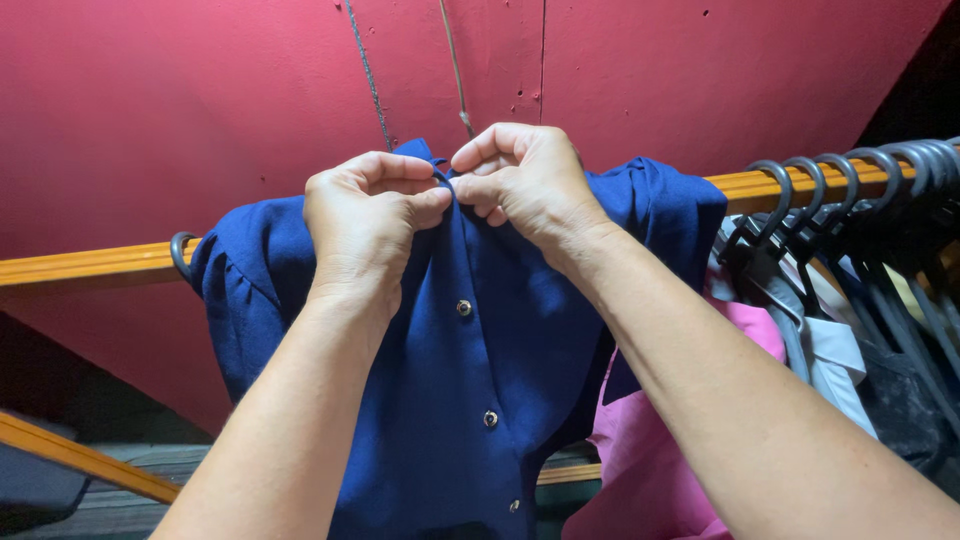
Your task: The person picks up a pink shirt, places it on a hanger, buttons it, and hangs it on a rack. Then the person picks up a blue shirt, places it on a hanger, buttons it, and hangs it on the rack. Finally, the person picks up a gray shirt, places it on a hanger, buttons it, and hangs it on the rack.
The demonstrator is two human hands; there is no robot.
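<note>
Two hands: both raised to the neck of a dark blue garment point(500, 340), meeting at its top edge.
Left hand point(365, 215): fingers point(395, 170) curled inward, thumb pressed against the blue cloth at the collar, pinching it.
Right hand point(525, 180): fingers point(490, 150) bent and clenched on the same collar edge, fingertips almost touching those of the left.
Thin dark loop point(441, 176): shows just between the two sets of fingertips; whether it is a hanger hook or a cord I cannot tell.
Garment: hangs straight down below the fingers, its shoulders spread to either side of them, draped over a wooden rail point(80, 265).
Buttons point(464, 308): small and shiny, in a line running down from under the fingers.
Rail: orange-brown, passing behind the fingers from left to right.
Black hangers point(830, 185): a crowded row hooked on the rail, well to the right of the fingers.
Pink garment point(650, 440): below and right of the fingers, just beside the blue one.
Red wall point(200, 100): above and behind the fingers.
</note>
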